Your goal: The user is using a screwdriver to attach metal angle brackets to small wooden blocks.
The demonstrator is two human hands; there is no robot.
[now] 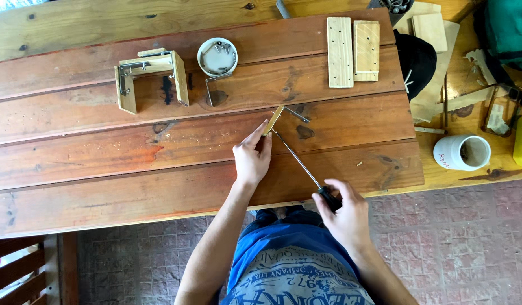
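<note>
My left hand (252, 155) pinches a small wooden block (274, 120) standing on edge on the reddish wooden tabletop (103, 164); a bent metal bracket (296, 114) sticks out from the block's far end. My right hand (343, 212) grips the black handle of a long screwdriver (298, 160) near the table's front edge. The thin shaft runs up and left, and its tip meets the block's side just beyond my left fingers.
A U-shaped wooden assembly (151, 79) with metal brackets and a round white tub of screws (217, 56) lie at the back left. Two drilled wooden strips (352, 51) sit at the back, a white mug (462, 152) and clutter to the right.
</note>
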